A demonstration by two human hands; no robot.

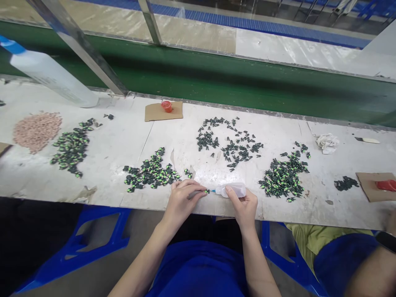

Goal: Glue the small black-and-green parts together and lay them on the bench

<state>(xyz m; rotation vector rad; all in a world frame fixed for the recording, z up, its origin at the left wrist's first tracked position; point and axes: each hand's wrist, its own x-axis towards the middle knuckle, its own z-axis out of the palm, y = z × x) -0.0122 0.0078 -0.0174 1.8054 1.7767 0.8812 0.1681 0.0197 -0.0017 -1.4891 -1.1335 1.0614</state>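
Near the table's front edge, my left hand pinches a small black and green piece between its fingertips. My right hand is wrapped round a translucent squeeze bottle, whose thin blue tip points left and is at or very close to the piece. A pile of black and green pieces lies left of my left hand, and another pile lies right of my right hand. Beyond my hands, small plain black parts are scattered on the white table.
A red cup stands on cardboard at the back. Farther left are a large white bottle, pink pieces and another black-green pile. Crumpled paper lies at right. A person's arm shows at lower right.
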